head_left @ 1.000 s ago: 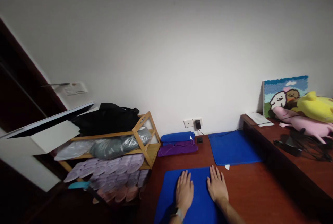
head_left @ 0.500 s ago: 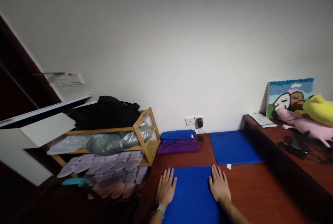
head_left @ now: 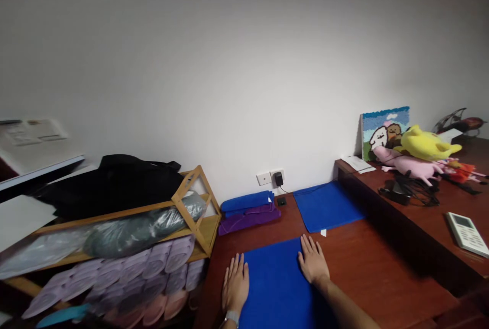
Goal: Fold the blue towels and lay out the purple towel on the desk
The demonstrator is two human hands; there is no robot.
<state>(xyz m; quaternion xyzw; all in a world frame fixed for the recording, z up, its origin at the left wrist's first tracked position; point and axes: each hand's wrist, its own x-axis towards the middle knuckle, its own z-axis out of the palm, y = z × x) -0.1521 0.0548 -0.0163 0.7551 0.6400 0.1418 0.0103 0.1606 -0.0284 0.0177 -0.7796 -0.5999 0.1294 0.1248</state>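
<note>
A blue towel [head_left: 273, 283] lies spread on the reddish-brown desk, its near end cut off by the bottom of the view. My left hand [head_left: 236, 283] rests flat at its left edge, fingers stretched forward. On the right edge lies my right hand [head_left: 314, 260], also flat with fingers slightly spread. Neither hand grips anything. Beyond them, a second blue towel [head_left: 328, 207] is laid flat near the wall, a white tag at its front edge. Folded blue cloth [head_left: 246, 201] is stacked on folded purple cloth [head_left: 250, 218] at the back left.
To the left stands a wooden rack [head_left: 196, 212] with slippers [head_left: 153, 260] and a black bag [head_left: 126, 184]. A charger [head_left: 278, 179] is plugged into the wall. The raised right desk holds plush toys [head_left: 428, 144], cables [head_left: 416, 191] and a calculator-like device [head_left: 466, 234].
The camera has turned to the right, bringing the white keypad device into view. Both hands stay flat on the blue towel's side edges.
</note>
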